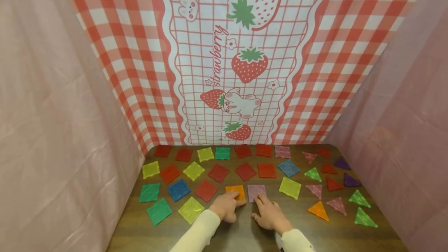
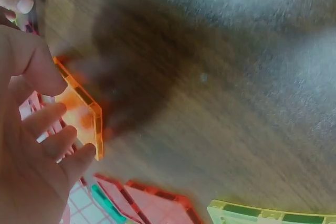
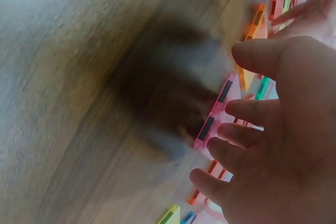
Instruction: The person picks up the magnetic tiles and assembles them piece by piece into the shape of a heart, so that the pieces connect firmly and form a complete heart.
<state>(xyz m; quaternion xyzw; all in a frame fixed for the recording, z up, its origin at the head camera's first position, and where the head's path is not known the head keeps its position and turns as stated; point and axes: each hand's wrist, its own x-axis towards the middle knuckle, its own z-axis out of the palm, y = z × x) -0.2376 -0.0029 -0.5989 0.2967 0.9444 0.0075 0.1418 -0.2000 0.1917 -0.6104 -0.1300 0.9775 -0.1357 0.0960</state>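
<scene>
Pink curtain, L side; check strawberry cloth, ctr back; second curtain, R side. Wood table below: sq. tiles, L & ctr; L hand, fingers loosely out, touching orange tile, front ctr; R hand, fingers extended, touching pink tile beside it; triangles, asstd. colours, far R.

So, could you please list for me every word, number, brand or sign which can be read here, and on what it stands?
"strawberry": red script, turned sideways, on the hanging checked cloth.
Orange tile and pink tile: no lettering that I can read.
Right sleeve: a small dark mark at the cuff, too small to tell if it is lettering.
I can read no numbers or brand names.
</scene>
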